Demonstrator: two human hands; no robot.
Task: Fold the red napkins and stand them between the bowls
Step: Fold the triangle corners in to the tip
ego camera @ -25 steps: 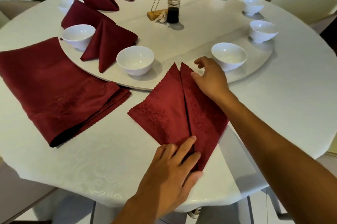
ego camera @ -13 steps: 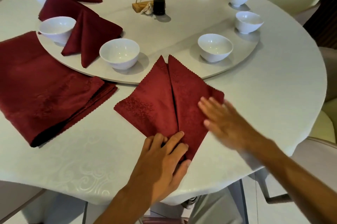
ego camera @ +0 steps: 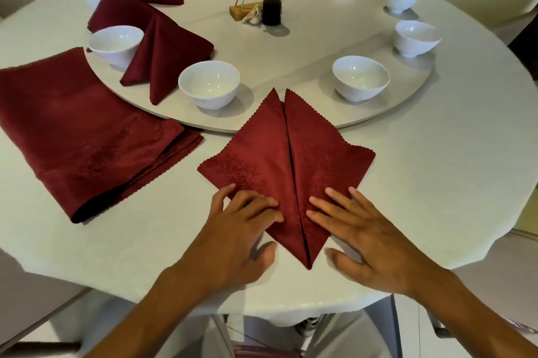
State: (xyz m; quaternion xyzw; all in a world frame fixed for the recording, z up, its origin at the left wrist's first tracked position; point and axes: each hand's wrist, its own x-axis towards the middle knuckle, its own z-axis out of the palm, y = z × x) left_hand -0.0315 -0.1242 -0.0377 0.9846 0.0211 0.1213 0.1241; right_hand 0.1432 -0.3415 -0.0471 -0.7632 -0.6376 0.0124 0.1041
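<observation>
At desk's near edge, left hand [ego camera: 241, 238] and right hand [ego camera: 369, 237] press spread fingers flat on the diamond-folded red napkin [ego camera: 279, 159], likely to set creases.

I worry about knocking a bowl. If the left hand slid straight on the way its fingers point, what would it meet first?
Probably no bowl: the left hand points right, across the napkin, so it likely meets the right hand first.

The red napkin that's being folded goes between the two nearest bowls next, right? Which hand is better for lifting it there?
Probably the right hand. It lies flat on the napkin, on the side of the empty gap between the two nearest bowls. The left hand sits farther from it.
</observation>
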